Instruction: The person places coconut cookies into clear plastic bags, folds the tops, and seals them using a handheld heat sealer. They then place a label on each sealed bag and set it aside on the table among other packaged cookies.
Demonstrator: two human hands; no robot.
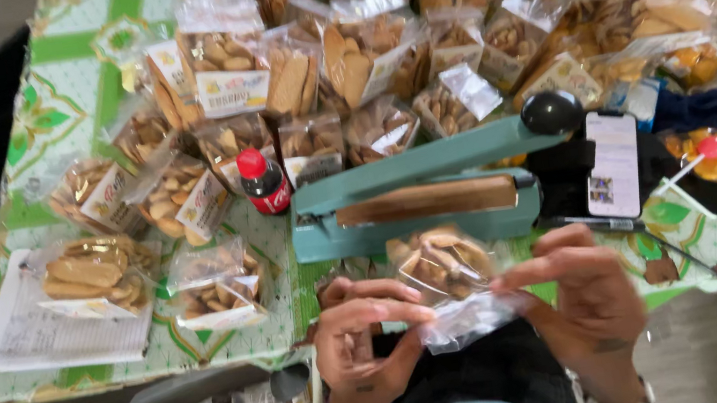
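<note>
Left hand (361,334) and right hand (580,287) pinch mouth of clear biscuit bag (449,285) — loose pinch may spill biscuits before teal heat sealer (418,191).

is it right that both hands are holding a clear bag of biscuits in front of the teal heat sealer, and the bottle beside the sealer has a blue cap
Not quite: the cap is red, not blue. The head view shows the small dark bottle with a red cap standing at the end of the teal heat sealer. The rest holds: the left hand and right hand hold the clear bag of biscuits in front of it.
</note>
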